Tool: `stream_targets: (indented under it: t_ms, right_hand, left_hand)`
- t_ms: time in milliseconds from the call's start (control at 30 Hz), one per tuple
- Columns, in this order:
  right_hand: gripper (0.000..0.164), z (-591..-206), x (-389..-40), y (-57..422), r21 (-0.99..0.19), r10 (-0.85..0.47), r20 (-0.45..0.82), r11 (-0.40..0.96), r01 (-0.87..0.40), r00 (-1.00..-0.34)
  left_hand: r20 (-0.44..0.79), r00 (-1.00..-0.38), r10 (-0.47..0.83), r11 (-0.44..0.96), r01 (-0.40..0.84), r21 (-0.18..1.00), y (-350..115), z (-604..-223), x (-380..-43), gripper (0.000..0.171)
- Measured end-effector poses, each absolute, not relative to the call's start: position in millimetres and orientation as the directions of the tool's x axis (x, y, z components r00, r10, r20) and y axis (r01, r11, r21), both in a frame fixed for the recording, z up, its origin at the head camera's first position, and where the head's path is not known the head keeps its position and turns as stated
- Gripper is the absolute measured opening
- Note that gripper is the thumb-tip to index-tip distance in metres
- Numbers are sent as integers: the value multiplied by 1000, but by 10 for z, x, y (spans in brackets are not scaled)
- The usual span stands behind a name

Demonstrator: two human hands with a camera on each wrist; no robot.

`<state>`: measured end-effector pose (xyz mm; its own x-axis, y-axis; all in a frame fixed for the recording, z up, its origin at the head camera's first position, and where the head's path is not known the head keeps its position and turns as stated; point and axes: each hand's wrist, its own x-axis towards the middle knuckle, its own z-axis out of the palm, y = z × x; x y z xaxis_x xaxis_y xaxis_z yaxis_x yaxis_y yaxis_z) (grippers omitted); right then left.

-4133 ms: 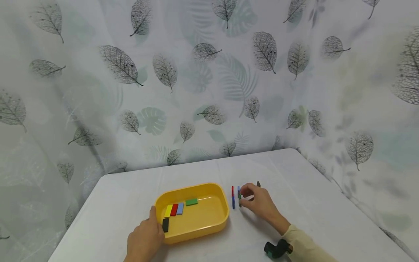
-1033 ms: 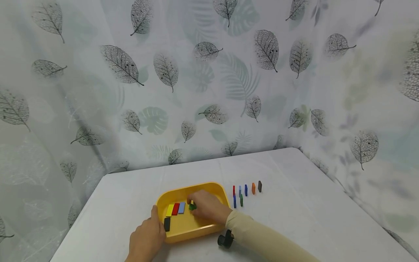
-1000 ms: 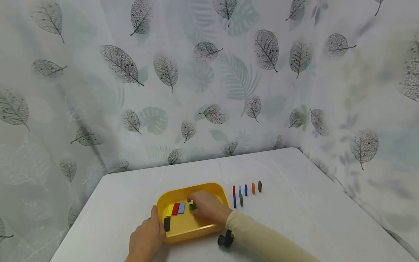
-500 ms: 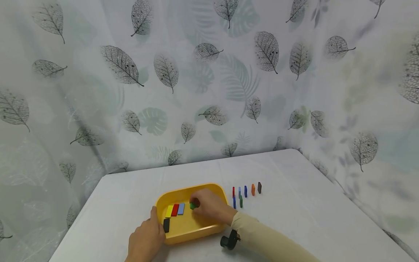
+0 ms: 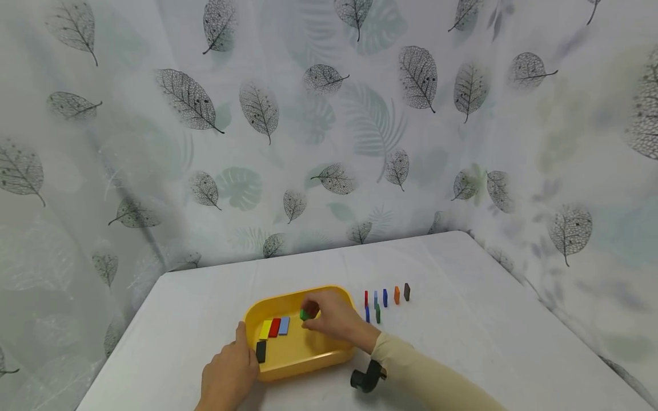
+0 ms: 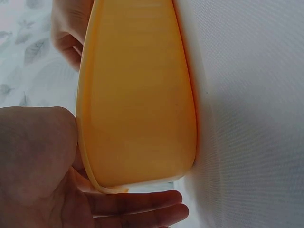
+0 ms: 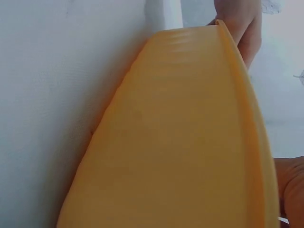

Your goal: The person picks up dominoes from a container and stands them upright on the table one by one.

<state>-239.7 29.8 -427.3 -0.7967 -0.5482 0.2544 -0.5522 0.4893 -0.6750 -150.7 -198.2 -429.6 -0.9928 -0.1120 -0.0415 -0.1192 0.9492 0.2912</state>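
Note:
My left hand [image 5: 228, 368] holds the left end of a yellow plastic tray [image 5: 293, 349], thumb at the rim; in the left wrist view the fingers [image 6: 142, 202] lie outside its end wall. Over the tray's far right part, my right hand [image 5: 336, 317] pinches a small green domino block [image 5: 304, 314], partly covered by the fingers. Lying flat inside the tray are a yellow block [image 5: 265, 329], a red block [image 5: 275, 327], a light blue block [image 5: 284, 326] and a black block [image 5: 261, 351]. The tray's side wall [image 7: 180, 133] fills the right wrist view and hides the block.
Right of the tray, blocks stand on edge: red [image 5: 366, 298], light blue [image 5: 376, 298], blue [image 5: 385, 297], orange [image 5: 397, 295] and dark grey [image 5: 406, 291] behind, another blue [image 5: 367, 314] and a green [image 5: 377, 313] in front. A leaf-patterned curtain [image 5: 319, 142] surrounds the white table [image 5: 442, 274].
My right hand came left from the standing green block into the tray and took hold of the green block lying there. Over the last half second it rises slightly with it. The left hand stays.

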Motion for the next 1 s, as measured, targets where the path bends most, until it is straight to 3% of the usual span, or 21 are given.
stream_targets:
  t_ms: [367, 1000]
  right_hand:
    - [18, -4300, -2387, 439, -672, -508, 396, 408, -618, -765]
    - [22, -4179, -2285, 732, -708, -416, 428, 398, -584, -802]
  left_hand:
    - [-50, -992, -114, 947, -123, 298, -1990, -4294, -1521, 63]
    - [-51, -992, -118, 949, -128, 289, -1983, -4318, -1523, 63]
